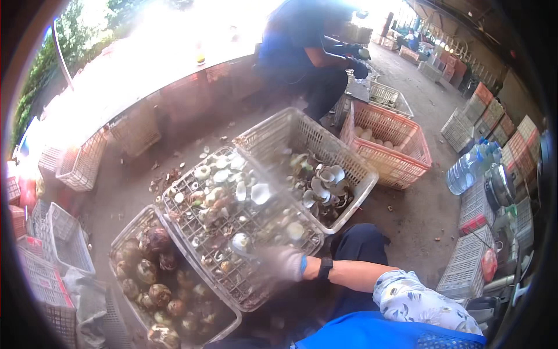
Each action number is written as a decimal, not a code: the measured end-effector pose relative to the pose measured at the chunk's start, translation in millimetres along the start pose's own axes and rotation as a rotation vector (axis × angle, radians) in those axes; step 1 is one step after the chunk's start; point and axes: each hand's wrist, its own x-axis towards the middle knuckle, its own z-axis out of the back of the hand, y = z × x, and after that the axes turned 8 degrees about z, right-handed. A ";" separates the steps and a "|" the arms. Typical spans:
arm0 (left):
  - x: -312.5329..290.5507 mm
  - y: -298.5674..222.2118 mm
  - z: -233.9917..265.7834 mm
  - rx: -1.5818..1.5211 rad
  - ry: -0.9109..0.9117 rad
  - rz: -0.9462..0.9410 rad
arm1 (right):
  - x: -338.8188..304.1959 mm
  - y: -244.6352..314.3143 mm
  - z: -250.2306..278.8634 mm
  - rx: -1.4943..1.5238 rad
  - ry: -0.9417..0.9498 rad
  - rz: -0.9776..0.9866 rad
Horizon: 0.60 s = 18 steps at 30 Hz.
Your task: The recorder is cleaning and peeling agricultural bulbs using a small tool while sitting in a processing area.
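Observation:
My right hand [283, 264], in a pale glove with a dark watch [325, 268] at the wrist, is over the near edge of a mesh-topped crate [200, 247]. Motion smears its fingers, so any grip is hidden. Beyond it on the mesh sit a whitish peeled onion [240, 242], curved white onion layers [261, 193] and skin scraps. Brown-skinned onions [159, 295] fill part of a crate [235, 321] on the left. A deep pale crate [363, 180] behind holds more white layers and peelings [323, 187]. My left hand is out of view.
A pink crate [415, 166] with pale round onions [375, 139] stands behind. Farther back, a person in dark clothes [296, 46] bends over crates with gloved hands. Stacked crates [474, 206] and a large water bottle [462, 174] line the right; crates [70, 238] stand left.

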 end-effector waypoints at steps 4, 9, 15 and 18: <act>-7.2 -15.9 20.7 -0.032 -0.142 -0.036 | -8.0 2.0 36.6 -0.187 -0.037 0.067; -135.9 57.4 58.8 -0.605 -0.075 0.106 | -33.9 35.1 76.4 0.130 -0.202 -0.205; -135.8 -52.8 -70.8 -1.571 0.231 0.529 | -57.7 35.7 28.0 0.547 -0.320 -0.363; -149.9 -97.8 -111.3 -1.056 -0.029 0.524 | -70.5 18.8 0.3 0.687 -0.255 -0.387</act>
